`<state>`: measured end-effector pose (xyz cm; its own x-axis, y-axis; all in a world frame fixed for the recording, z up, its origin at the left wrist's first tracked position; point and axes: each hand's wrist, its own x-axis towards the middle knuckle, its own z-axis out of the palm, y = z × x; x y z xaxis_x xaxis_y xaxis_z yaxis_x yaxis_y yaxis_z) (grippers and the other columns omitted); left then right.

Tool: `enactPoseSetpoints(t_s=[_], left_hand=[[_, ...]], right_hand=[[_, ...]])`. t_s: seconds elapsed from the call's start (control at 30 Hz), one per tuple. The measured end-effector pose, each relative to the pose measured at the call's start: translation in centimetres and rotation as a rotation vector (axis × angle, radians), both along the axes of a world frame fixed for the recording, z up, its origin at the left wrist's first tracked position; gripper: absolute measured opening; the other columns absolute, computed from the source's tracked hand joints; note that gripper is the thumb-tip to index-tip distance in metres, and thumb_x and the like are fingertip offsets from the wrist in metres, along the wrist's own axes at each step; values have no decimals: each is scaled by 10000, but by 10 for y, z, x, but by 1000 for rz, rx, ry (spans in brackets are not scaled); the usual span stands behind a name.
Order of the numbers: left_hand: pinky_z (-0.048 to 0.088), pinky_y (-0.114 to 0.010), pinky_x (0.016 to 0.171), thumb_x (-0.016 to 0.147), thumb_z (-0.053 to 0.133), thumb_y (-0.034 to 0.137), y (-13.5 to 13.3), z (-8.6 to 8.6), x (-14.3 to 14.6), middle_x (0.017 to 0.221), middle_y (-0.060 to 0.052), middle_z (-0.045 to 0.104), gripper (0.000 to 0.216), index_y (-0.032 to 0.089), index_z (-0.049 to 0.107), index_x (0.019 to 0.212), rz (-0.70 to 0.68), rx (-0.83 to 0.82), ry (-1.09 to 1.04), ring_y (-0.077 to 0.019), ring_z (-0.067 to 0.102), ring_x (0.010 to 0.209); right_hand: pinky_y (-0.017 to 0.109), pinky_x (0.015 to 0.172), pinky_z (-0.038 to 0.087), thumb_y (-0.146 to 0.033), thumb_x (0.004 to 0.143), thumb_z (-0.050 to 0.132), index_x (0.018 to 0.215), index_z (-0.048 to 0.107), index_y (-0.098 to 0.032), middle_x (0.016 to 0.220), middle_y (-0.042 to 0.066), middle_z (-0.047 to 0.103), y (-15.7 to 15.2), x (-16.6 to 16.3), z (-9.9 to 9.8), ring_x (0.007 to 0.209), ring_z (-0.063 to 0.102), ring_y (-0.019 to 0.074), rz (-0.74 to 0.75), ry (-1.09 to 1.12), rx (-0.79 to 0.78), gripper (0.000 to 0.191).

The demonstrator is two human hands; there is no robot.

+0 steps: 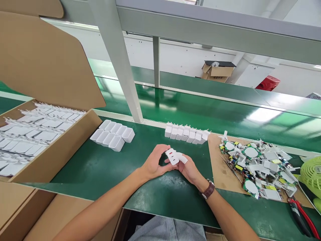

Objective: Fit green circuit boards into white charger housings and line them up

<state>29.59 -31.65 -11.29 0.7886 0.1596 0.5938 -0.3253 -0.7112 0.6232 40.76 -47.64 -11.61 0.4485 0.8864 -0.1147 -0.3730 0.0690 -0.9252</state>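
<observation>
A long green desk [82, 170] runs across the view, with a pale frame [220, 33] rising over its far edge. On the left stands a big open cardboard box [72, 144], its flap raised, filled with rows of white plastic parts. On the right, a brown cardboard sheet [217, 174] carries a jumbled heap of circuit boards [263, 167] mixed with white pieces and yellow components. A lime-green fan [312, 172] is partly cut off at the right edge. Between box and sheet, open white cases [112, 135] stand in two rows near the box, and a line of white parts [187, 133] sits just left of the sheet. Red-and-black pliers [302, 214] lie at the lower right corner. The person's bare forearms reach in from below, the right wearing a brown-strapped watch [208, 189]. At the centre, just above the desk, the left hand [156, 162] pinches a small white ported block [173, 156] between curved fingers, its face showing one red slot and two dark ones. The right hand [189, 169] curls close at the block's right side; white material covers some fingers, so whether they grip it cannot be told.
</observation>
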Motion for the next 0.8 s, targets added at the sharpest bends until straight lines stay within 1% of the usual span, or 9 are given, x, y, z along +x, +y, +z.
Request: enactPoseSetpoints(t_s=[0.17,0.3,0.37,0.43,0.53,0.6,0.67,0.73,0.8], left_hand=[[591,-473,928,842,819,409,-2,-1,1,1199,-121,634,686,226,469,1402,22,5,-44,-275,657,1086],[585,-491,961,844,823,387,1,-1,1,1236,-134,633,749,235,438,1468,-12,48,-80,-284,648,1126],[572,-517,997,834,831,398,2,-1,1,1324,-166,592,804,244,423,1509,-44,110,-102,-308,617,1202],[561,-538,1026,841,819,420,4,-1,1,1436,-199,515,802,249,435,1524,-60,149,-97,-339,567,1296],[584,-497,1014,926,737,343,6,0,0,1492,-188,493,545,254,560,1434,-64,107,-54,-306,604,1274],[612,-442,973,963,687,250,7,0,1,1467,-168,540,386,251,638,1346,-79,65,-25,-253,663,1183],[618,-433,961,957,688,207,8,2,2,1446,-160,572,332,246,680,1287,-107,58,-17,-251,666,1187],[602,-471,989,934,721,208,8,4,4,1402,-158,609,317,241,703,1249,-146,82,-37,-279,632,1248],[588,-505,1002,924,738,227,7,6,6,1336,-149,650,289,240,715,1211,-163,112,-61,-288,622,1259]], right_hand=[[445,760,616,-571,904,617,1169,719,-185,963,111,783,-1,-4,6,860,737,293,12,71,4,479],[450,751,619,-601,925,562,1165,708,-191,960,106,775,0,-2,1,886,736,298,-24,-35,-40,497],[446,756,619,-579,925,576,1173,688,-216,987,93,761,-2,0,-3,898,725,284,-103,-191,-54,454],[436,796,609,-503,900,645,1155,666,-243,1026,75,729,-4,0,-6,900,698,254,-219,-431,-64,364],[406,813,582,-381,857,715,1089,628,-249,1000,46,651,-10,-1,-9,860,633,211,-339,-796,-124,280],[390,783,572,-350,832,745,1143,587,-239,947,22,598,-12,-1,-10,814,603,195,-364,-885,-169,367],[385,759,568,-336,813,771,1340,494,-226,900,-4,571,-12,1,-12,771,593,185,-324,-865,-192,606],[378,734,562,-327,817,774,1528,323,-223,856,-29,563,-11,6,-16,723,584,175,-188,-824,-183,848],[360,686,543,-332,840,759,1596,227,-226,797,-50,550,-8,11,-21,669,560,164,-63,-799,-162,930]])
